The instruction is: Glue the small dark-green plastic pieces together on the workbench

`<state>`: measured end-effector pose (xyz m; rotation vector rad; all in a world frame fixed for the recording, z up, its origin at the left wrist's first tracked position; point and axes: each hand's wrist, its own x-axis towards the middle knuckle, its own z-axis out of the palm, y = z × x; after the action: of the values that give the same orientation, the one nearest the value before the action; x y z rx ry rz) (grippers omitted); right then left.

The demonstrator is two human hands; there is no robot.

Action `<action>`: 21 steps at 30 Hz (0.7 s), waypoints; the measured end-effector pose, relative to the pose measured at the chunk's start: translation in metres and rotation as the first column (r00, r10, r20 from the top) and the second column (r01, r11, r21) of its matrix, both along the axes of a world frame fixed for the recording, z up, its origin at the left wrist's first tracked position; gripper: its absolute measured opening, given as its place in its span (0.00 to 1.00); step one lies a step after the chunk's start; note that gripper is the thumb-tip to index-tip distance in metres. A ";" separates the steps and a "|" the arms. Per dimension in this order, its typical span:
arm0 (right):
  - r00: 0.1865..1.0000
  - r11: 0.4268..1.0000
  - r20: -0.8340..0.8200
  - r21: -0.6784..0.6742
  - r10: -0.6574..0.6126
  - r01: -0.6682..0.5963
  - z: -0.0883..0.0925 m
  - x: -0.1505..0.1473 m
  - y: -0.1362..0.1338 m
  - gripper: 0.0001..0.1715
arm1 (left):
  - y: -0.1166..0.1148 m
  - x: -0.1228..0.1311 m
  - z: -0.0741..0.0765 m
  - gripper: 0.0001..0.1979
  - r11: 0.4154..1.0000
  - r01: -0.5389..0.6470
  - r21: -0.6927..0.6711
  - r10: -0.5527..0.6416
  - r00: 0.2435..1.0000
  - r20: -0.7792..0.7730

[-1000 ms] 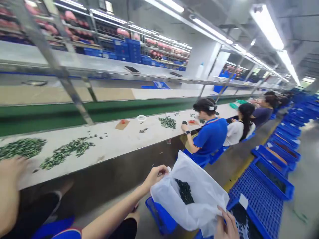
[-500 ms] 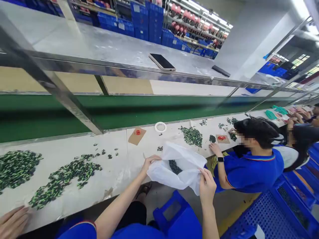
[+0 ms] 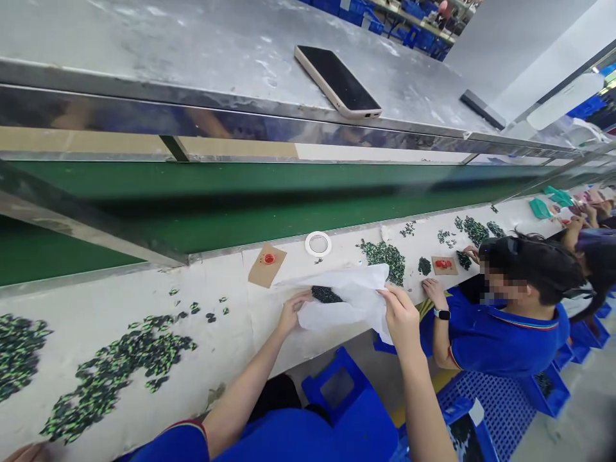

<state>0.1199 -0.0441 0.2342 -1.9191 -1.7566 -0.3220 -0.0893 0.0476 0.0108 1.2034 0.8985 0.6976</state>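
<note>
A thin white plastic bag [image 3: 359,316] is stretched between both of my hands, above the front edge of the worktable. Its mouth gapes, and a heap of small dark pieces [image 3: 326,294] shows inside toward the left. My left hand [image 3: 291,312] pinches the bag's left edge, beside those pieces. At the upper right corner, my right hand [image 3: 402,313] grips the rim between thumb and fingers. Just beyond the bag lies a pile of small green-and-black pieces [image 3: 387,258], partly hidden by it.
Larger green-and-black piles [image 3: 115,366] spread over the white table [image 3: 226,346] at left. Behind stand a tape roll [image 3: 318,244] and a red item on cardboard [image 3: 260,274]. A phone [image 3: 339,80] rests on the metal shelf. A co-worker [image 3: 510,321] sits at right; a blue stool [image 3: 353,410] is below.
The bag has shifted away from me over the table, its mouth now flatter and narrower, with the dark pieces nearer my left hand. My view has moved closer to the shelf.
</note>
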 end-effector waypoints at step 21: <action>0.985 0.991 0.167 -0.116 -0.049 0.069 0.067 0.000 -0.024 0.19 | -0.032 0.006 0.004 0.14 0.985 0.131 0.117 -0.125 0.990 -0.059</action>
<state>0.1198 -0.0680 0.3013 -2.0862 -1.8645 -0.4136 -0.0829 0.0151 0.0147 1.3791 0.8226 0.6268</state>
